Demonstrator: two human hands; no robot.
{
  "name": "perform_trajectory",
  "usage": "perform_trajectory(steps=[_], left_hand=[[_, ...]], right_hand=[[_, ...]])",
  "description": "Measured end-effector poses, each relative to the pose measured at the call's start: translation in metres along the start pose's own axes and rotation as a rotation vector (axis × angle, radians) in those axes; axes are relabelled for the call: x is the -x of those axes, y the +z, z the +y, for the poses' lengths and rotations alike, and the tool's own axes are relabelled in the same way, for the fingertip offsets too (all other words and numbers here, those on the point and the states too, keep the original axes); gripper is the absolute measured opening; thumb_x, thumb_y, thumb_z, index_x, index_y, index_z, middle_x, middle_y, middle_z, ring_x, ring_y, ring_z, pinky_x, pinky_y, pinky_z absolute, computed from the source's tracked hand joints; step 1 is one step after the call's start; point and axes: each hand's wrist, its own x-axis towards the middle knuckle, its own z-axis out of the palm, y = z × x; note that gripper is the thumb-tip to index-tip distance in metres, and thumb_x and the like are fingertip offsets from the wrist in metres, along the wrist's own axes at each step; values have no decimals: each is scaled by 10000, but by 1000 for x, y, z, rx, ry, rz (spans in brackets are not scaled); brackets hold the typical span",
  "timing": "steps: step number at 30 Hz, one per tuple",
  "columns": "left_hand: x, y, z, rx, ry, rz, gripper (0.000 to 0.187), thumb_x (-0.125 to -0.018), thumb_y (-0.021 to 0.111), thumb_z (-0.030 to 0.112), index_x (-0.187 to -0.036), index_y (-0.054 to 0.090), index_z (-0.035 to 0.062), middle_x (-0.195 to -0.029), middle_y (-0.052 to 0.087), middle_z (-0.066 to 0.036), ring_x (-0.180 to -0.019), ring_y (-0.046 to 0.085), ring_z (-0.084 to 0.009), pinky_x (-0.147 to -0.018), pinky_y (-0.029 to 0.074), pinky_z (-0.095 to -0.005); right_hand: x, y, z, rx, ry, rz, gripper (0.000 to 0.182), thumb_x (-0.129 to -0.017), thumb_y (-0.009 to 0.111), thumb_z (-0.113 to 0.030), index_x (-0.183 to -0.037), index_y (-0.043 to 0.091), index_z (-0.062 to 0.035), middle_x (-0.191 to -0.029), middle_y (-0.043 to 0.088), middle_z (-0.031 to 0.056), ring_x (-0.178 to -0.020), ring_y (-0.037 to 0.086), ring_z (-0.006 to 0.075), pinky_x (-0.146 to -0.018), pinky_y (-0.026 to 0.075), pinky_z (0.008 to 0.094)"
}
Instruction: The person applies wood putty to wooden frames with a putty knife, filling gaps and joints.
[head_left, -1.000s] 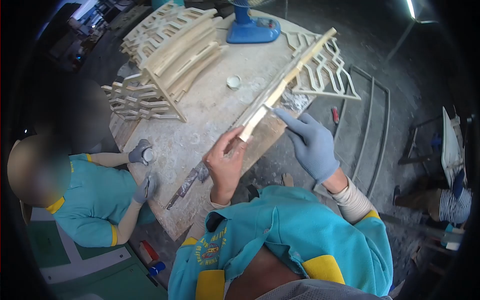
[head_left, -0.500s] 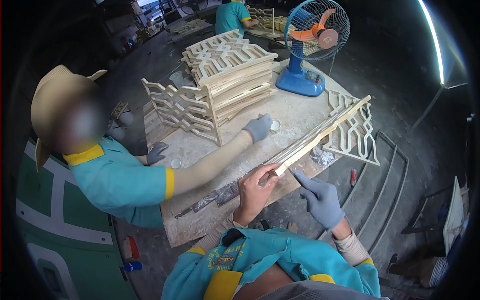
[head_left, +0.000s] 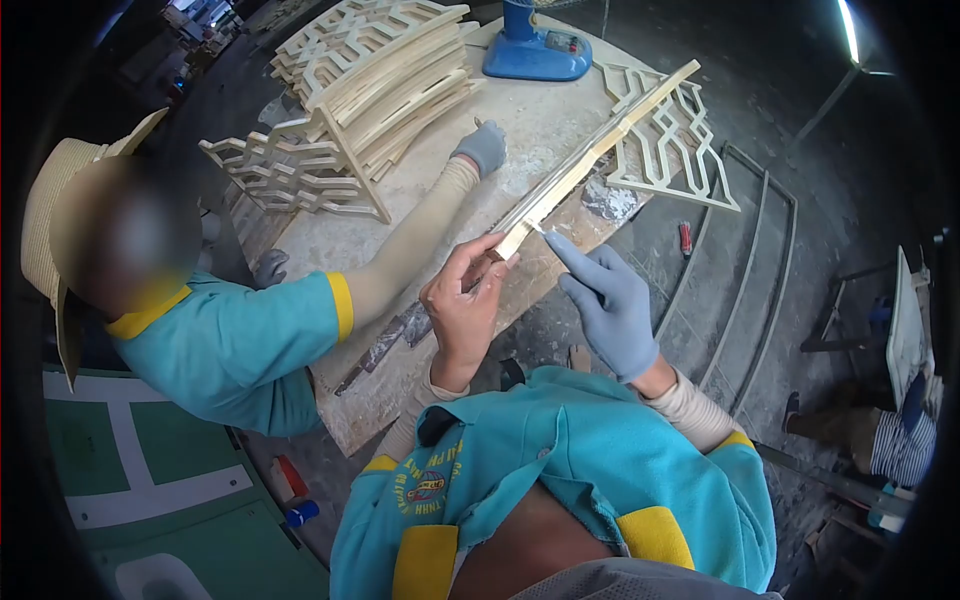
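Observation:
My left hand [head_left: 460, 300], bare, grips the near end of a long pale wooden lattice panel [head_left: 597, 153] tilted up on its edge, thumb and fingers on either side. My right hand [head_left: 612, 315] wears a grey glove. Its index finger reaches out to the panel's edge close to my left fingers, while the other fingers curl in. A small white smear [head_left: 535, 228] shows at that fingertip; whatever the curled fingers hold is hidden. Another lattice panel [head_left: 675, 195] lies flat beyond, at the right. A white paste-like lump [head_left: 610, 200] sits on the table beside the held panel.
A co-worker's gloved hand [head_left: 483, 148] is over the dusty table [head_left: 540, 110], left of my panel. Stacked lattice panels [head_left: 400, 90] and one standing panel [head_left: 350, 165] are farther left. A blue fan base [head_left: 537, 58] stands behind. Metal frames [head_left: 735, 280] lie on the floor at right.
The view has tipped downward. My right index finger has moved up to the panel's edge, from just beside it. The co-worker's hand has moved away from the small white cup, which no longer shows.

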Motion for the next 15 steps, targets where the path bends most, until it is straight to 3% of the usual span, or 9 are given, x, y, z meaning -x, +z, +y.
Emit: perform_trajectory(steps=[5,8,11,15], left_hand=[[3,4,-4,39,-35,15,288,-843,652,-131,-1117,677,-44,-979,716,-126,-900,724,-177,-801,604,-297],[3,2,-9,31,-11,16,289,-836,658,-135,-1108,678,-42,-990,715,-132,-881,718,-171,-808,607,-298],[2,5,-4,26,-18,9,297,-827,666,-138,-1108,677,-42,-992,715,-133,-872,709,-162,-807,608,-293],[4,5,-6,37,-26,-2,303,-817,661,-155,-1101,671,-50,-996,712,-134,-867,697,-150,-805,615,-297]], right_hand=[[9,-1,-7,286,-7,-69,529,-865,648,-33,-1336,651,-273,-772,544,81,-640,599,256,-592,479,371],[12,-19,-3,257,0,-170,547,-853,653,-37,-1347,639,-272,-775,544,95,-639,603,270,-579,473,383],[3,-21,-8,278,2,-26,570,-840,645,-21,-1352,636,-270,-784,559,101,-638,603,277,-576,474,388],[-3,-14,-6,433,-64,-51,558,-850,637,-21,-1356,633,-255,-754,549,104,-633,603,285,-590,479,378]])
